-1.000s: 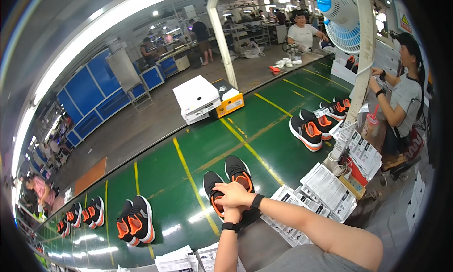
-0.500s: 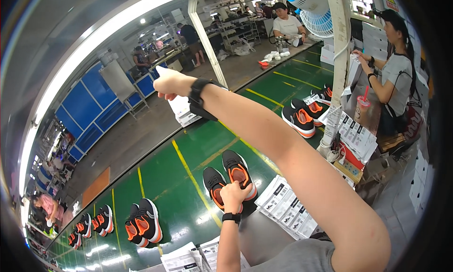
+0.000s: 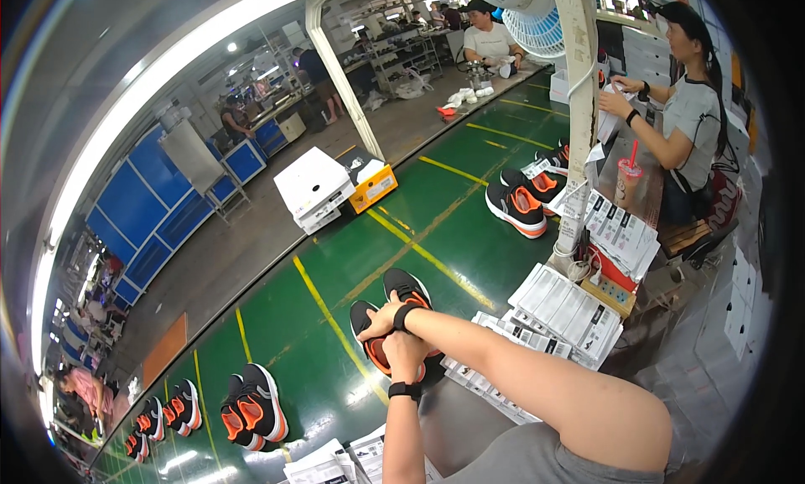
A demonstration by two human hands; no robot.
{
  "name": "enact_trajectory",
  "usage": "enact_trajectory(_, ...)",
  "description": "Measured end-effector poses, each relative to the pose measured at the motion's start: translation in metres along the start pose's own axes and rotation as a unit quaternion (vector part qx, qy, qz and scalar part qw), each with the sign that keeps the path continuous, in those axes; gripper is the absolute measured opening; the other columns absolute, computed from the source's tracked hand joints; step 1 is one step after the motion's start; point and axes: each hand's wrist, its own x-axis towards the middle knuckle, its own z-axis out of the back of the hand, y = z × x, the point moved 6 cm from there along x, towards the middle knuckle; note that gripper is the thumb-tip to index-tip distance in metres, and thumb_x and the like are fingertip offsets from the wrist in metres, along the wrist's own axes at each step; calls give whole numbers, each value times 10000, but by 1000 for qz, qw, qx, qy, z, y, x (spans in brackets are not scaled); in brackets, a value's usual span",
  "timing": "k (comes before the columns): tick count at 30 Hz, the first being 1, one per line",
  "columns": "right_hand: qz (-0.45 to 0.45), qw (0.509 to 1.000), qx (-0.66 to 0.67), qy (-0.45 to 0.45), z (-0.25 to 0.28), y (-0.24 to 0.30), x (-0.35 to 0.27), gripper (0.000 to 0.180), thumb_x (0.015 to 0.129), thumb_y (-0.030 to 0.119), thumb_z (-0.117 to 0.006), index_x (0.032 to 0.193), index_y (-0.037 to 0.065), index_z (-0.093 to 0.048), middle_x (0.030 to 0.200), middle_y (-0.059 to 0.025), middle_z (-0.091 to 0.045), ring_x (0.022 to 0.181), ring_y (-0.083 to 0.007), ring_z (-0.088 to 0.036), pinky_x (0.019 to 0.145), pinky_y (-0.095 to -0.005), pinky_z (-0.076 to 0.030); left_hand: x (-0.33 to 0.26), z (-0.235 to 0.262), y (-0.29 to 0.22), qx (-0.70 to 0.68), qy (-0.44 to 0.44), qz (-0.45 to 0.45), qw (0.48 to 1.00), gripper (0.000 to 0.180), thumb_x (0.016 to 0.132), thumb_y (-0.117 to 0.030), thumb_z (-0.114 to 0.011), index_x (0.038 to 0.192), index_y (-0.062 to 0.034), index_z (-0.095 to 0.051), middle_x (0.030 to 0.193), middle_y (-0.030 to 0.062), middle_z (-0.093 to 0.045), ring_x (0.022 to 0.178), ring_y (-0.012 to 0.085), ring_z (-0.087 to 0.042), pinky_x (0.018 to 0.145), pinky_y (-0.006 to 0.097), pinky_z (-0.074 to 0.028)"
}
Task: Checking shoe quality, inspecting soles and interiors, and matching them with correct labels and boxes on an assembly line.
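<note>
Resting on the black-and-orange shoe pair (image 3: pixel 394 320) — left hand (image 3: pixel 404 347) and right hand (image 3: pixel 380 323), each grip closed on it.

Long ceiling light strip (image 3: pixel 142 90) over grey floor (image 3: pixel 251 241), blue cabinets (image 3: pixel 142 224) along the wall.

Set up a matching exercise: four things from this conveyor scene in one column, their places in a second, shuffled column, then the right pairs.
Things:
1. Pair of shoes
2. White box
3. Drink cup
4. Fan

Places:
A. top of the picture, on the white pole
B. under both hands, on the green belt
C. beyond the belt's far edge, beside a yellow box
D. on the bench to the right, with a red straw in it

Pairs: 1-B, 2-C, 3-D, 4-A
</note>
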Motion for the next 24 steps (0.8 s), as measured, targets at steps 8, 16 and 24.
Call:
enact_trajectory(8,-7,999,-5,-35,4,-11,1,1052,816,786,-358,1522,22,-202,1432,-291,-414,1390,-386,-351,1149,-579,77,8,-12,-7,-47,7,-12,999,201,779,-291,-675,817,-96,-707,739,111,-707,645,277,-687,565,399,-519)
enact_trajectory(16,-19,1000,13,-3,14,-14,-10,1010,834,742,-370,1518,15,-214,1448,-246,-422,1395,-341,-361,1146,-548,125,12,-13,-10,-64,33,15,997,191,753,-268,-710,797,-83,-689,722,106,-697,634,283,-672,567,393,-503)
enact_trajectory(24,-20,999,2,-51,12,-37,-10,1013,831,767,-339,1511,22,-247,1387,-290,-472,1381,-391,-365,1158,-555,59,16,-24,-25,-38,36,-27,998,217,804,-248,-659,943,-84,-693,825,95,-715,773,258,-689,680,392,-522)
